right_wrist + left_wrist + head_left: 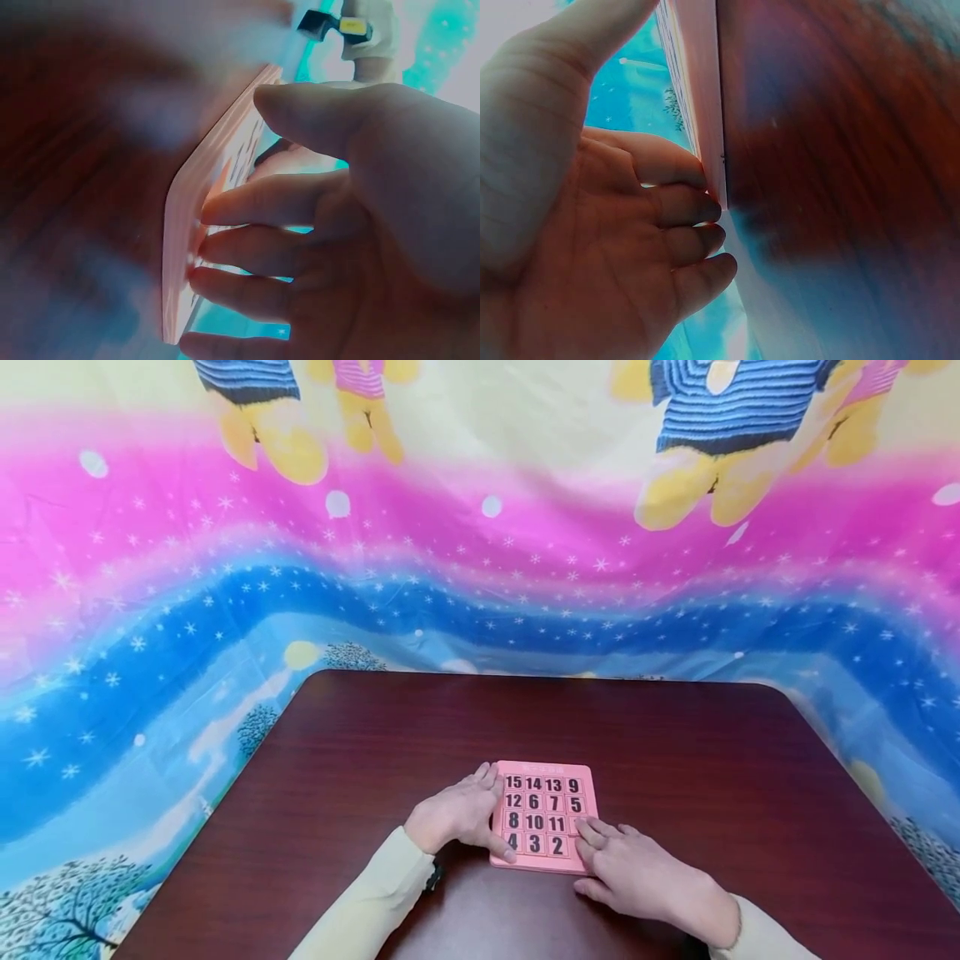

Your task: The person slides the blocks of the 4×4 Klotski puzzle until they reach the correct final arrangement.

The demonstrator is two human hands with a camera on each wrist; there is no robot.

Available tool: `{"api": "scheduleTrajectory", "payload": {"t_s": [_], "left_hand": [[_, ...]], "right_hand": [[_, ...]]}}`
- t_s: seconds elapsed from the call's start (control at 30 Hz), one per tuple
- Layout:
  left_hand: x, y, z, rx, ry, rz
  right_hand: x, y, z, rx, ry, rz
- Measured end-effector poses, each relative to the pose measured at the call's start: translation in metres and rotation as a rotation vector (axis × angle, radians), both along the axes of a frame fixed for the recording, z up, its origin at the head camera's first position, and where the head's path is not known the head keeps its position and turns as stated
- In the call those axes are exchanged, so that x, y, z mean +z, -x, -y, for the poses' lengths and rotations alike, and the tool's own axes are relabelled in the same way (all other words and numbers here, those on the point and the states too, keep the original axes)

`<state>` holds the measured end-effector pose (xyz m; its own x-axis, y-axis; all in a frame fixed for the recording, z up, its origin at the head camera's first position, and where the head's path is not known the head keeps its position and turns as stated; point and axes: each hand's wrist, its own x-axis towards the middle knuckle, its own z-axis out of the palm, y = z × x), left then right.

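Pink flat sliding-number board (pixel 540 862): face up on the dark reddish-brown wooden table (pixel 360 735), near the person's side, between both hands.
Number tiles, pink with bold black figures (pixel 533 802): top row reads 15, 14, 13, 9; second 12, 6, 7, 5; third begins 8, 10, 11; bottom begins 4, 3, 2. Last places of the lower two rows lie under or beside the right fingers; contents cannot be confirmed.
Left hand (pixel 461 810): holds the board's left side, thumb across the lower left corner, fingertips against the edge.
Right hand (pixel 633 868): grasps nothing; fingers extended onto the right part of the face, thumb off the board near its lower right corner.
Risk, tile jam: judged possible if the right fingers press down harder than they push sideways.
Risk, blocked tile: the left thumb overlaps the 4, so that tile could bind if pushed.
Risk, board shift: the board could skid or turn on the smooth table if the left hand loosens while the right pushes.
Risk, misread: the right hand covers part of the face, so a wrong tile could be moved.
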<state>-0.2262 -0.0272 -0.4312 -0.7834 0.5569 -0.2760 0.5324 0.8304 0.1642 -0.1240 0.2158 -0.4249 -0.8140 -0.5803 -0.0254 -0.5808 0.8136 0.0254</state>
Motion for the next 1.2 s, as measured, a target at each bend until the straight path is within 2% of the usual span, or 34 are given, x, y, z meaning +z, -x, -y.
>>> {"api": "scheduleTrajectory", "payload": {"t_s": [0.1, 0.23, 0.5, 0.83, 1.2], "left_hand": [[0.000, 0.000, -0.002, -0.009, 0.006, -0.002], [0.000, 0.000, -0.003, -0.023, 0.019, -0.007], [0.000, -0.002, -0.002, -0.034, 0.024, -0.017], [0.000, 0.000, 0.000, -0.015, 0.024, -0.011], [0.000, 0.002, 0.000, -0.007, 0.008, -0.011]], "right_hand": [[0.000, 0.002, -0.001, -0.013, 0.022, 0.007], [0.000, -0.003, 0.001, -0.008, 0.018, 0.004], [0.001, -0.012, 0.010, 0.045, 0.012, 0.002], [-0.005, -0.010, 0.021, 0.075, -0.001, 0.025], [-0.004, -0.008, 0.010, 0.067, -0.014, 0.017]]}}
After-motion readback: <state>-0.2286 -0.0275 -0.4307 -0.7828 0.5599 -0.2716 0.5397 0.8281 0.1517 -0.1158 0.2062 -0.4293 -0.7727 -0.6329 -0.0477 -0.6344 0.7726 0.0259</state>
